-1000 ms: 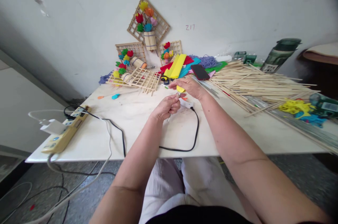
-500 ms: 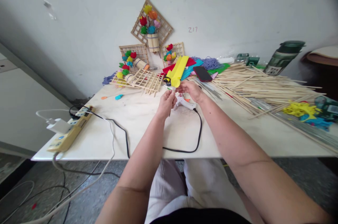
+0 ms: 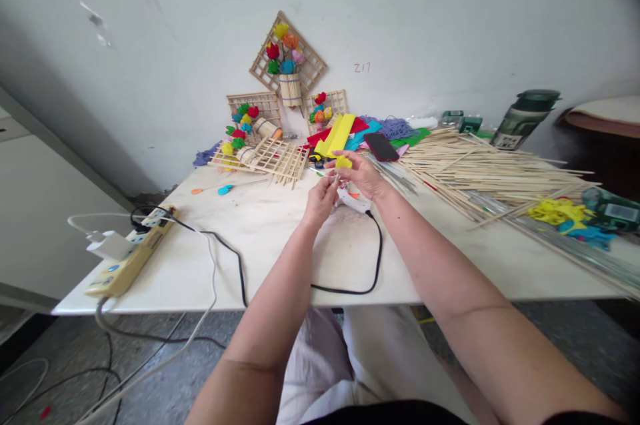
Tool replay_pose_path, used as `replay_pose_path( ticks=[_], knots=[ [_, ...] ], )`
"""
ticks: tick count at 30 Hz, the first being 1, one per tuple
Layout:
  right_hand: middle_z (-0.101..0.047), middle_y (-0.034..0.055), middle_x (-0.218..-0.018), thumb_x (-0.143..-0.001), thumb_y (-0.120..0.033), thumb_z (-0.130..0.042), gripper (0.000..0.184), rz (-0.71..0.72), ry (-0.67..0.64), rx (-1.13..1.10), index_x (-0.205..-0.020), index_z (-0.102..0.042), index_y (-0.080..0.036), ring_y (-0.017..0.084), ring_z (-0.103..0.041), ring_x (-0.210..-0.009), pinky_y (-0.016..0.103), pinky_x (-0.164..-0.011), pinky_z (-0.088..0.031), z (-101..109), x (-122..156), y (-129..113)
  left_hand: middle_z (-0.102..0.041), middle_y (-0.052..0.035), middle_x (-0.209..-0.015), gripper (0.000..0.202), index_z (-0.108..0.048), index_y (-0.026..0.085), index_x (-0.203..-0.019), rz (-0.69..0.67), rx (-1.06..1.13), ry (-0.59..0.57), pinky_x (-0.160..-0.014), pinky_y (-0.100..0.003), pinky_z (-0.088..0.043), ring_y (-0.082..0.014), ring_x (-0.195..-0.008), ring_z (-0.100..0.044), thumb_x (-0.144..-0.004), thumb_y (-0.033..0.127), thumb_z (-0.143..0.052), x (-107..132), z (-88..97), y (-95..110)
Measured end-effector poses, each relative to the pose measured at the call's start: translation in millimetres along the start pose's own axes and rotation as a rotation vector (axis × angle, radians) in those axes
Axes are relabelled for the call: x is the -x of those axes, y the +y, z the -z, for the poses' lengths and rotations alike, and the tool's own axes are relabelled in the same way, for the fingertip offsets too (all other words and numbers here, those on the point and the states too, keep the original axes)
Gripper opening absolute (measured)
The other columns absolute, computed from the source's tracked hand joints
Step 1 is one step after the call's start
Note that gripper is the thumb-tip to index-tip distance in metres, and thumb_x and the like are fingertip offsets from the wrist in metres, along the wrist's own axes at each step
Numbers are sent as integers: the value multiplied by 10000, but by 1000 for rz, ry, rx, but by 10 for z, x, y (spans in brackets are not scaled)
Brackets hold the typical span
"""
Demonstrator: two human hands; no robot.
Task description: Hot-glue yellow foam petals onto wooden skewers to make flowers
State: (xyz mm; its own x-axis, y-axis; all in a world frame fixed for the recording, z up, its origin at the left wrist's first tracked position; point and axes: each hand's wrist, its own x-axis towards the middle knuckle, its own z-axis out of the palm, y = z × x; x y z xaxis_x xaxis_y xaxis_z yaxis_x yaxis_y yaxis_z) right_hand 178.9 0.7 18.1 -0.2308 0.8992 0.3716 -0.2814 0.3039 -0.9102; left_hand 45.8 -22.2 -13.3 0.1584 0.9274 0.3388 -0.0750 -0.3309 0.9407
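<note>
My left hand (image 3: 321, 201) is closed, its fingertips pinching the thin stem below a small yellow flower (image 3: 343, 163). Around the yellow petals my right hand (image 3: 363, 175) curls its thumb and fingers, gripping them. The two hands almost meet over the table. Right below them lies a white glue gun (image 3: 354, 201), partly hidden by the hands, with a black cord (image 3: 379, 258) running from it. Just behind the hands are yellow felt strips (image 3: 337, 134) and black-handled scissors (image 3: 317, 159).
Bamboo lattices with colourful flowers (image 3: 289, 58) stand against the wall. At the right are many thin sticks (image 3: 480, 165), a phone (image 3: 381, 147), yellow scraps (image 3: 560, 211) and a dark green bottle (image 3: 525, 119). On the left are a power strip (image 3: 117, 276) and a blue flower piece (image 3: 225, 190).
My right hand has closed in around the yellow flower, its fingers now on the petals. The flower sits slightly farther right. The view has tilted up a little.
</note>
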Motion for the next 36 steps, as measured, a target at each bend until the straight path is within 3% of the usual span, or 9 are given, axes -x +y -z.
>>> replay_pose_path(
  ticks=[2,9,15,26,36],
  knots=[
    [-694,46,-994,-578,-326,-769,522,51,25,73,-1069,-623,-226,182,-638,-879,313,-740,-501,-1,-13,-19,-396,78,-455,227,-539,155,-763,41,41,-58,-418,-188,-196,-40,-391,-292,-810,374,-577,14,1,22],
    [-675,67,-1088,-615,-327,-729,416,196,79,222,-1008,-681,-199,195,-599,-1009,355,-898,-463,12,-72,10,-326,103,-433,342,-520,143,-827,138,198,-152,-382,-182,-124,-28,-356,-214,-787,476,-585,56,16,85],
    [-679,60,-1034,-600,-327,-733,405,213,145,283,-979,-676,-196,196,-621,-918,346,-802,-507,7,-81,34,-310,109,-429,338,-502,147,-850,191,284,-175,-382,-177,-104,-25,-352,-184,-798,472,-580,64,15,121],
    [-683,36,-930,-631,-363,-711,370,204,111,304,-953,-634,-197,155,-622,-743,283,-635,-515,44,-92,50,-338,101,-445,338,-504,154,-853,188,283,-185,-383,-174,-105,-22,-355,-213,-792,476,-589,44,2,101],
    [-666,86,-1052,-645,-407,-707,406,177,143,250,-978,-618,-192,226,-614,-998,347,-770,-530,37,-69,2,-331,99,-453,303,-524,151,-868,193,267,-169,-386,-179,-112,-21,-362,-204,-809,443,-582,41,16,99]
  ],
)
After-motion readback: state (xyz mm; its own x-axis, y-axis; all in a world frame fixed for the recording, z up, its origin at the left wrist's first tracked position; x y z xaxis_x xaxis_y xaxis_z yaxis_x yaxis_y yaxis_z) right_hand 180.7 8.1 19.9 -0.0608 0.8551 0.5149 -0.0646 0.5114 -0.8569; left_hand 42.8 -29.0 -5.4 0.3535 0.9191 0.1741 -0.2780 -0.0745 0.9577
